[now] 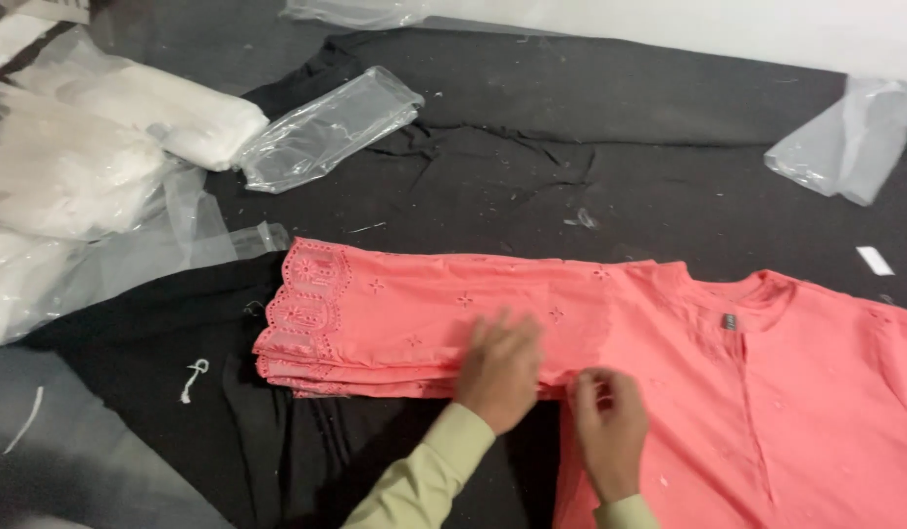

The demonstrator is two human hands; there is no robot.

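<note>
The coral-pink embroidered kurta [669, 333] lies flat on black cloth [532, 186], its folded sleeve running lengthwise leftward from the collar. The left hand [499, 372] presses open-palmed on that sleeve's lower edge; just right, the right hand [608, 431] pinches the kurta's fabric.

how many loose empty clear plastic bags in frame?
2 clearly empty: one clear bag top centre on the black cloth, another at the right edge. More plastic film lies left around the white folded garments and at the top edge; count there unclear.
</note>
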